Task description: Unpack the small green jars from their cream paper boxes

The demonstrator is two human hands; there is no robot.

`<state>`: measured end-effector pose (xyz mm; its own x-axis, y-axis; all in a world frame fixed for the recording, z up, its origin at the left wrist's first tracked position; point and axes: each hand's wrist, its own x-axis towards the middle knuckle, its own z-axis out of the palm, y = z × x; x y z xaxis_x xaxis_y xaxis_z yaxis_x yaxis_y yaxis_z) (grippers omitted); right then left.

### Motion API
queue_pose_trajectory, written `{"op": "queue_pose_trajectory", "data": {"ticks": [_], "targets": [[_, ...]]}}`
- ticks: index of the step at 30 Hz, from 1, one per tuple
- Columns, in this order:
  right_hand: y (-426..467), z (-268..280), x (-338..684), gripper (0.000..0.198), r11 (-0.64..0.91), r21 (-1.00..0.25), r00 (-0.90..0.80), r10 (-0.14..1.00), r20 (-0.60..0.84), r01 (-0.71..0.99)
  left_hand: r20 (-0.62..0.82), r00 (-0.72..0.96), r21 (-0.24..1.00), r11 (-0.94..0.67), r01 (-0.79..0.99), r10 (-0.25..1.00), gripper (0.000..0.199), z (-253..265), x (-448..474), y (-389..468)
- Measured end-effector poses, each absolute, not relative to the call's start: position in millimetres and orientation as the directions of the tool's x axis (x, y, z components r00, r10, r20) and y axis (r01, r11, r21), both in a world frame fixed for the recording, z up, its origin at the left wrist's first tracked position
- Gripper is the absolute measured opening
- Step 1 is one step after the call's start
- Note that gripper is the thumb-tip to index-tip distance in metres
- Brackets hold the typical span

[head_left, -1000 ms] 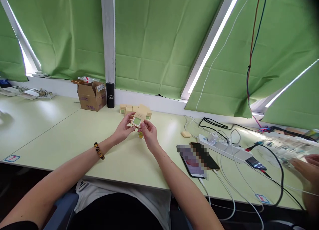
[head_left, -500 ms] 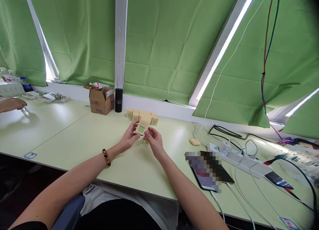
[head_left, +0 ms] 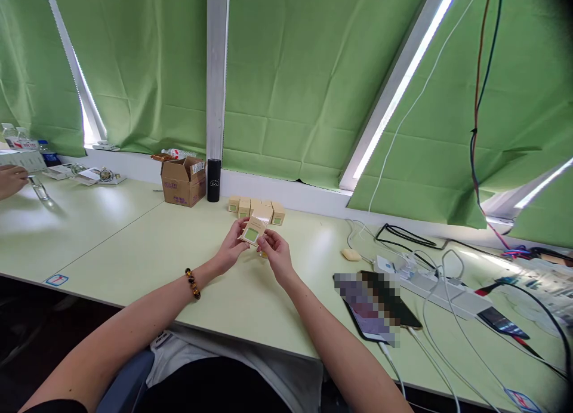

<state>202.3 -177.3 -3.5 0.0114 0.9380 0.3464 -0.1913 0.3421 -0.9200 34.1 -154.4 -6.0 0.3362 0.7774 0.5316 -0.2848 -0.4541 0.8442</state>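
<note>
Between my two hands is a small tan cardboard box (head_left: pixel 253 231) with a window on its face, tilted above the table. My left hand (head_left: pixel 231 247) grips its left side, fingers behind and thumb in front. At its lower right corner, my right hand (head_left: pixel 276 255) pinches it with thumb and fingers. A small yellowish thing (head_left: pixel 263 255) shows just under the box by my right fingers; I cannot make out what it is. Behind my hands stand several similar small boxes (head_left: pixel 278 213) in a group.
An open brown carton (head_left: pixel 182 183) and a black tumbler (head_left: pixel 213 180) stand at the back. Two phones (head_left: pixel 364 317) lie to the right beside a white power strip (head_left: pixel 430 284) with tangled cables. At far left, another person's hand (head_left: pixel 11 180) is near a clear glass object (head_left: pixel 39 188).
The box in my hands has tipped and shifted slightly left and down. At far left the other person's hand has drawn back toward the edge, and the clear object shows more fully.
</note>
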Motion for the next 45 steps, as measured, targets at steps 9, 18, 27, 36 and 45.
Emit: {"op": "queue_pose_trajectory", "data": {"ticks": [9,18,27,36,45], "targets": [[-173,-8,203,0.052,0.344,-0.918,0.011,0.937,0.349,-0.198,0.564,0.366,0.825,-0.485,-0.29,0.74,0.073,-8,34,-154],[-168,-12,205,0.049,0.346,-0.903,0.016,0.935,0.354,-0.256,0.597,0.366,0.792,-0.597,-0.129,0.713,0.074,-9,34,-156],[-168,-9,206,0.051,0.335,-0.902,0.061,0.942,0.331,-0.271,0.599,0.347,0.779,-0.625,-0.044,0.722,0.061,-5,34,-161],[-171,-6,205,0.053,0.284,-0.911,0.022,0.956,0.291,-0.3,0.575,0.277,0.797,-0.604,0.025,0.77,0.052,-6,35,-156],[-175,-2,206,0.059,0.226,-0.914,-0.032,0.967,0.251,-0.336,0.58,0.293,0.787,-0.616,0.037,0.76,0.069,-2,36,-162]]}}
